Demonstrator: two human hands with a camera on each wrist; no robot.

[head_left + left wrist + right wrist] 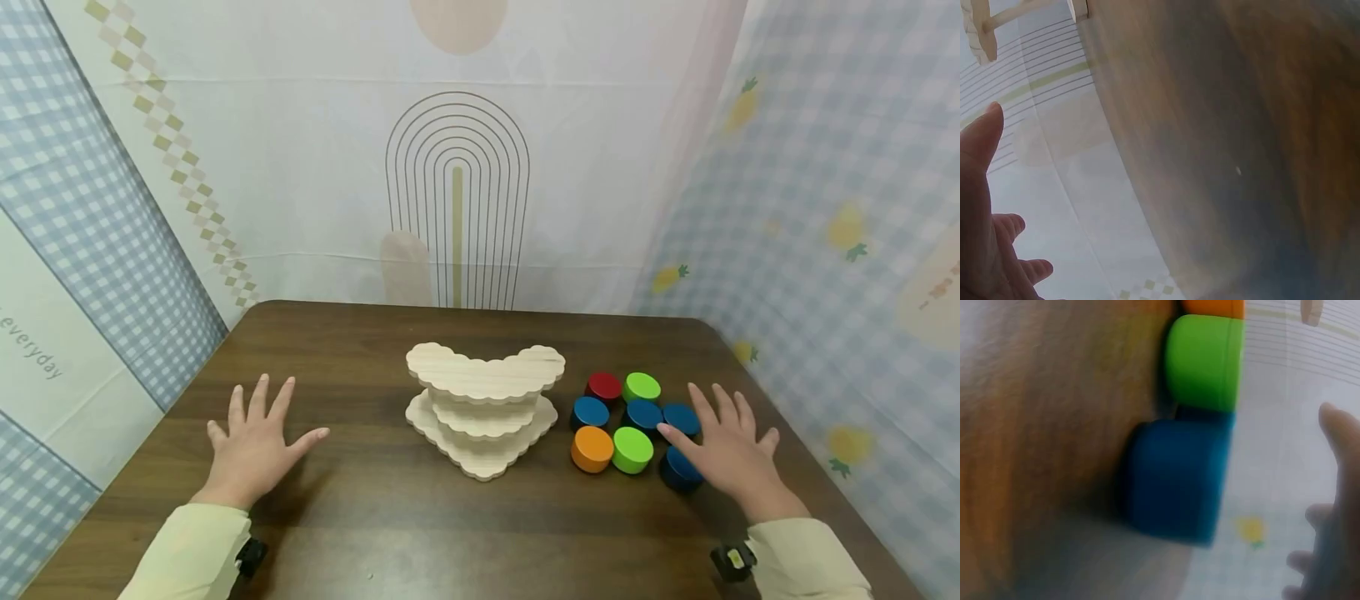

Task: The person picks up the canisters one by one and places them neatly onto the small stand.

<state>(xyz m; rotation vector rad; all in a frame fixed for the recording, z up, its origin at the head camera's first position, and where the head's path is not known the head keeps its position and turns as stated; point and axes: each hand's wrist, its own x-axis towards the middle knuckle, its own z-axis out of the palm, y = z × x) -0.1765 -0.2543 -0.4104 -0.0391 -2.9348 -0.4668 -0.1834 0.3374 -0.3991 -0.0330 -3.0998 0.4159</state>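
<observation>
My left hand [252, 454] is spread over the left side of the table, with nothing held. My right hand [731, 454], fingers spread as well, hovers at the right, its thumb overlapping a blue cylinder [680, 471] in the head view. In the right wrist view that blue cylinder [1175, 481] stands below the hand, beside a green one [1204, 362]. The group also has a red cylinder [603, 387], an orange one [592, 450], two green ones and several blue. Between the hands stands a pale wooden tiered stand [487, 375] with scalloped edges.
Everything stands on a dark brown wooden table [360, 517] with rounded far corners. A printed fabric curtain [315, 167] hangs behind it, and checked fabric [825, 167] lines the right side. Each wrist wears a small black device [251, 556].
</observation>
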